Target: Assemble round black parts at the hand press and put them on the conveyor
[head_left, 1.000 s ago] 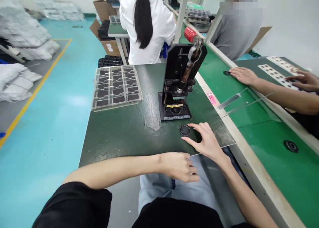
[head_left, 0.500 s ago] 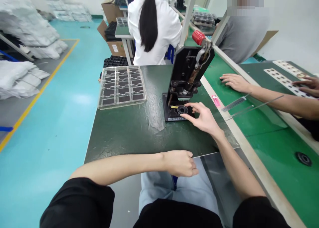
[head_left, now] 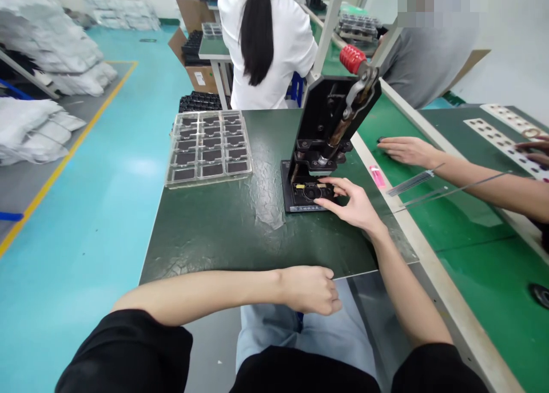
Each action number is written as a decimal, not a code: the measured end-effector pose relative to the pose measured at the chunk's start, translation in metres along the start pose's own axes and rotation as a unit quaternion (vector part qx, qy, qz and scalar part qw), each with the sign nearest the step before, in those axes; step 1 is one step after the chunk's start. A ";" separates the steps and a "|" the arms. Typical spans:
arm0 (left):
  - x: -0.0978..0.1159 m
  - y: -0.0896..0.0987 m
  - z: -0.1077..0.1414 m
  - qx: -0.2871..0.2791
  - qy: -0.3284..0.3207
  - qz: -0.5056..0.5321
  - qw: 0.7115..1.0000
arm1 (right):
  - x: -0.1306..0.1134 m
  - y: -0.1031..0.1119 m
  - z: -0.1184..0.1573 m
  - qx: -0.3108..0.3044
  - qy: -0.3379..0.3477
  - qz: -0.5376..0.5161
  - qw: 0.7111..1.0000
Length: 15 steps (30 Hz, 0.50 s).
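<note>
A black hand press point(head_left: 330, 118) with a red grip stands on the green table. In its base fixture point(head_left: 295, 201) lies a round black ring-shaped part point(head_left: 312, 192). My right hand point(head_left: 354, 204) reaches in from the right, thumb at the part's near edge and index finger at its far edge, closed about it below the raised press head. My left hand point(head_left: 309, 290) is a loose fist, back of the hand up, over my lap by the table's front edge. Its palm side is hidden, so I cannot tell whether anything is inside.
A clear compartment tray point(head_left: 210, 147) with black pieces stands at the table's back left. On the right, beyond a pale rail, runs a green belt point(head_left: 472, 244) with a pink item point(head_left: 377, 177) beside it. A co-worker's hand point(head_left: 407, 151) rests there; another person point(head_left: 266, 44) sits ahead.
The ring-shaped part now lies flatter and lower in the fixture, my right fingers still at its edges. My left fist has barely moved. On the belt, a black ring has shifted right and nearer.
</note>
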<state>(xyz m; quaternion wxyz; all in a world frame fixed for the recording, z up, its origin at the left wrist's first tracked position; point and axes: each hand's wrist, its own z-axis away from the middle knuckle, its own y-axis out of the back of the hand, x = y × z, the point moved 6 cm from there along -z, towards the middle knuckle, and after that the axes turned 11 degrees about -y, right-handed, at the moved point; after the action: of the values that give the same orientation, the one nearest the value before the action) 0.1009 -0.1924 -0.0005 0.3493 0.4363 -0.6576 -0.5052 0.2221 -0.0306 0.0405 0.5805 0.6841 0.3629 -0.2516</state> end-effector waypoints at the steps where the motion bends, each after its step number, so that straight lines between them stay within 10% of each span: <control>1: 0.000 0.000 0.000 0.004 0.000 0.001 1.000 | 0.002 0.003 0.001 0.020 -0.010 -0.005 1.000; 5: 0.000 0.000 0.001 0.018 -0.001 0.007 1.000 | -0.005 0.035 0.004 0.192 -0.039 -0.055 0.979; 9: -0.002 -0.002 0.000 0.013 -0.010 0.014 1.000 | -0.059 0.083 -0.007 0.356 0.095 -0.036 0.929; 12: -0.002 -0.003 0.000 -0.011 -0.012 0.005 1.000 | -0.103 0.111 -0.048 0.370 0.165 0.011 0.914; 15: -0.003 -0.004 -0.001 -0.029 -0.010 0.001 1.000 | -0.123 0.118 -0.114 0.251 0.111 0.023 0.961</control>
<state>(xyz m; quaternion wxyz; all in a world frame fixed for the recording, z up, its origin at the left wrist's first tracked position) 0.1037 -0.1901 -0.0046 0.3551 0.4203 -0.6466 -0.5284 0.2312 0.0479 0.2290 0.3519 0.8395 0.3347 -0.2436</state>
